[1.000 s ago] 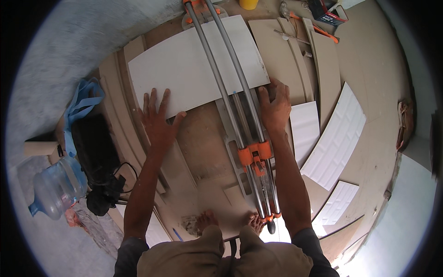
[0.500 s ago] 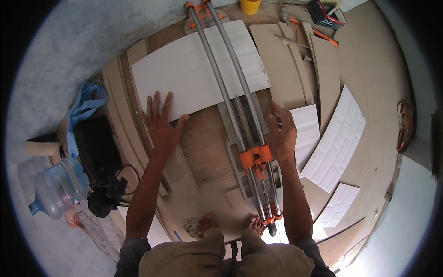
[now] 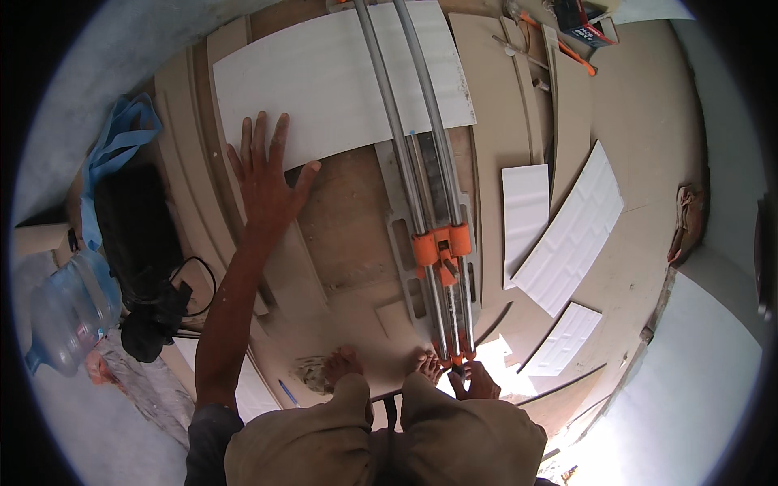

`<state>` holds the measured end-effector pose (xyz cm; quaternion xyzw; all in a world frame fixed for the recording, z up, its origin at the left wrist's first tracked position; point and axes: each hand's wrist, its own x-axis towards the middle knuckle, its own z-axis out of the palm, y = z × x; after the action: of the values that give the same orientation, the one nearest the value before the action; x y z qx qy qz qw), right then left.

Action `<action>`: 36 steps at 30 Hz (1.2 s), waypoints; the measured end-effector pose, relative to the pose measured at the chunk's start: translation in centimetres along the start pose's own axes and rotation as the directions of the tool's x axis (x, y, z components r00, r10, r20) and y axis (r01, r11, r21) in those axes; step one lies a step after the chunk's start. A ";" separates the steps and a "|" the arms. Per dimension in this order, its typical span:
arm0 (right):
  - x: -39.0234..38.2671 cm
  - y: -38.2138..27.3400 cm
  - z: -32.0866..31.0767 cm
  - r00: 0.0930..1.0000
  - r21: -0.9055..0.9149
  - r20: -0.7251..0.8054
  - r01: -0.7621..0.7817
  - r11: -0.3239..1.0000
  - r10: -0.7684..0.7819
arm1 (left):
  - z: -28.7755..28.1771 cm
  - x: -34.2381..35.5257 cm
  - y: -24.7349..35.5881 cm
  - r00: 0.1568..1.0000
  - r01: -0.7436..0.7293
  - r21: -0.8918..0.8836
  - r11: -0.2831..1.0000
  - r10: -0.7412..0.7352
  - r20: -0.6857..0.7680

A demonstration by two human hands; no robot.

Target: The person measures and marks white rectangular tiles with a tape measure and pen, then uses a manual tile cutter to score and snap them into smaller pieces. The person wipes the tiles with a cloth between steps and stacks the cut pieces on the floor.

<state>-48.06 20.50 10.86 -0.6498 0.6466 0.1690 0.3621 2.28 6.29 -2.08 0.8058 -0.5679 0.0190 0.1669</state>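
A large white tile (image 3: 324, 89) lies across the bed of a manual tile cutter (image 3: 442, 247) with two steel rails and an orange carriage. My left hand (image 3: 271, 182) rests flat at the tile's near left corner, fingers spread over its surface. Down by my feet, at the near end of the rails, my right hand (image 3: 480, 382) is closed round the cutter's black handle (image 3: 459, 371). Part of that handle is hidden by the fingers. The rails pass over the tile's right part, and the carriage sits on the near side of its edge.
Cut white tile pieces (image 3: 571, 235) lie on the right, past brown boards or tile strips (image 3: 502, 89). An orange-handled hammer (image 3: 559, 44) and a dark box (image 3: 585, 23) are at the far right. On the left are a black bag (image 3: 138, 231) and a clear water jug (image 3: 77, 304).
My right hand has left the side of the rails and come back toward me to the handle. The left hand stays on the tile. The whole view has shifted slightly.
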 end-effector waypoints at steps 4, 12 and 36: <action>-0.3 1.0 4.2 0.991 0.155 -0.135 0.022 0.988 -0.001 | -0.1 -0.2 -0.4 0.999 -0.006 -0.029 1.000 0.005 -0.036; -0.3 -4.4 0.1 0.963 0.254 -0.266 0.113 0.961 -0.043 | -0.7 -0.1 0.1 0.999 -0.029 -0.086 0.996 0.026 -0.033; 8.7 -14.1 -6.3 0.942 0.301 -0.221 0.313 0.901 -0.254 | 1.0 -2.8 11.9 0.987 0.134 -0.718 0.683 -0.025 0.161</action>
<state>-35.08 8.54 12.71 -0.6791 0.5933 -0.0551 0.4286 -9.87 5.00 -0.72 0.6969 -0.5035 -0.2704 0.4332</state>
